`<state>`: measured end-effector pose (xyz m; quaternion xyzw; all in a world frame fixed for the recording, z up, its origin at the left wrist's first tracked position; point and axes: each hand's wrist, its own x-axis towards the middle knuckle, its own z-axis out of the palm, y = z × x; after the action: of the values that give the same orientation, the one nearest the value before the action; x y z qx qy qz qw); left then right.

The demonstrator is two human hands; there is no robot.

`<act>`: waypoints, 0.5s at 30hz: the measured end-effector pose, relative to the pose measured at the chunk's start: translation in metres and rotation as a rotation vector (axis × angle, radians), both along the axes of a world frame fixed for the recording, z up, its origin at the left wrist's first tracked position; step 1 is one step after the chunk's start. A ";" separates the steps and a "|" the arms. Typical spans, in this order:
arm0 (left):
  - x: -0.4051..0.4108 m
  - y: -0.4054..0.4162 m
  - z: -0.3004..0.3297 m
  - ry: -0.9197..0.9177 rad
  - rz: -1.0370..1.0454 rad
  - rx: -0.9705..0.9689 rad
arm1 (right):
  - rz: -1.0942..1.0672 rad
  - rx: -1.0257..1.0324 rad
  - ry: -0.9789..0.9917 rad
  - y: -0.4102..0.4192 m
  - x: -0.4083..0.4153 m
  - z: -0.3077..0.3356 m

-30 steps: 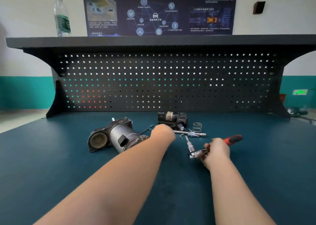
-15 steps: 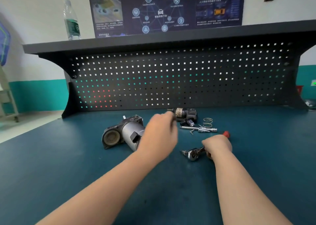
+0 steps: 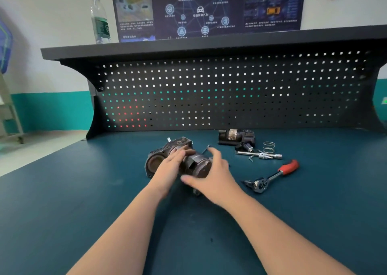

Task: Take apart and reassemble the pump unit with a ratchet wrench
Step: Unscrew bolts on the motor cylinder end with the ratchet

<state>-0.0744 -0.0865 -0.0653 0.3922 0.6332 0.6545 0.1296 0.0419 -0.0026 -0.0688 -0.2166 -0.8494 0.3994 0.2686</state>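
Both hands on the pump unit [image 3: 189,161], which lies on its side on the blue bench top [image 3: 62,212], roughly centre of view, just in front of the pegboard back panel [image 3: 230,90]. Left hand [image 3: 170,167] lies over the top of the motor body from the 7 o'clock side, fingers laid across it and curling over the far side. Right hand [image 3: 213,176] cups the round end of the motor from 4 o'clock, thumb under the near edge, fingers wrapped over the far edge. So both are grasping the unit. Can't tell whether it's lifted or resting on the bench.

Ratchet wrench [image 3: 272,177] is down on the bench at 3 o'clock of the pump, nobody touching it. Head points to 8 o'clock, red handle to 2 o'clock.

At 1 o'clock of the pump: a separate dark pump part [image 3: 236,137] near the pegboard. Just beside it, a coil spring [image 3: 269,147] and an extension bar with sockets [image 3: 259,155] lying flat. A small screw [image 3: 251,158] next to the bar.

Plastic water bottle [image 3: 100,19] stands on the top shelf at 11 o'clock. Dark poster [image 3: 207,9] on the wall behind the shelf.
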 end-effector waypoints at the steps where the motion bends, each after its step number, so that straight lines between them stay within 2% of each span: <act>1: -0.001 0.000 -0.001 0.026 -0.014 -0.023 | -0.017 0.038 -0.026 -0.002 -0.002 -0.007; 7: -0.003 0.006 -0.001 0.216 0.020 -0.141 | -0.190 0.222 -0.082 -0.007 -0.015 -0.017; 12: -0.003 0.007 -0.002 0.144 0.043 -0.111 | -0.183 0.221 -0.116 -0.002 -0.013 -0.013; 15: -0.003 0.009 -0.002 0.191 0.041 -0.115 | -0.178 0.214 -0.118 0.000 -0.011 -0.010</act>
<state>-0.0770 -0.0774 -0.0677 0.4315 0.6871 0.5793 0.0775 0.0312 -0.0026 -0.0789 -0.2840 -0.8789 0.2677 0.2741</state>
